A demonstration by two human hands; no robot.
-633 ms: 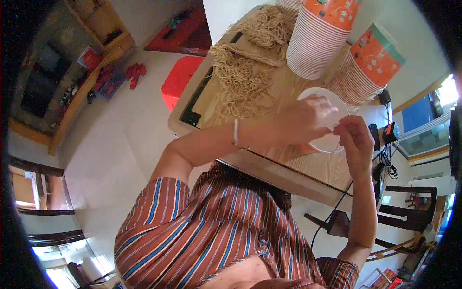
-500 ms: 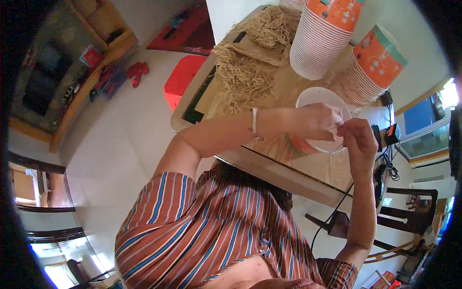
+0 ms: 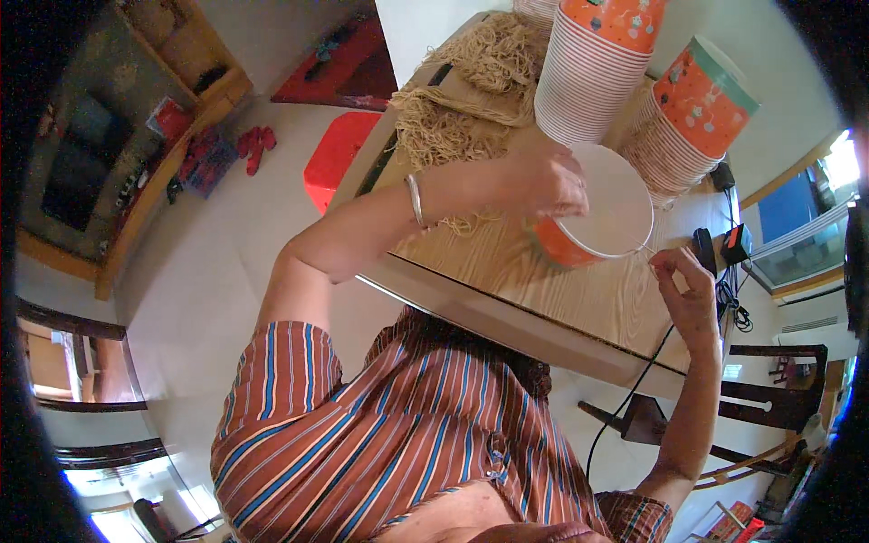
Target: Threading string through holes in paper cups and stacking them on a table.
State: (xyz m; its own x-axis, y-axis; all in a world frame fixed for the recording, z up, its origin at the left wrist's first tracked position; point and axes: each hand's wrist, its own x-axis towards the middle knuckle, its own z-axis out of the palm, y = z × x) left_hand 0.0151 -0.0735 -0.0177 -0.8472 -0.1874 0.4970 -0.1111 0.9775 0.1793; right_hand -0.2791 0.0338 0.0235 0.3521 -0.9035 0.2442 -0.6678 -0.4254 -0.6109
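A paper tub (image 3: 617,192), white inside with an orange printed outside, stands tilted on the wooden table. Its mouth faces up toward me. My left hand (image 3: 549,185), with a pale bracelet on its wrist, is at the tub's left rim. Its fingers are bunched together and slightly smeared; what they hold, if anything, is hidden. Just off the rim's lower right, my right hand (image 3: 686,279) pinches a thin pale strand (image 3: 643,248), which runs over the rim toward the tub's inside.
Tan noodle-like strands (image 3: 457,127) lie heaped at the table's left. Behind the tub stand a tall stack of paper tubs (image 3: 593,77) and a leaning stack (image 3: 679,136). Black adapters and cables (image 3: 735,249) sit at the right edge. A red stool (image 3: 339,154) is beside the table.
My hands have moved apart. The left went left from over the tub to its left rim; the right dropped slightly down and right. The strand now shows between the right fingers and the tub.
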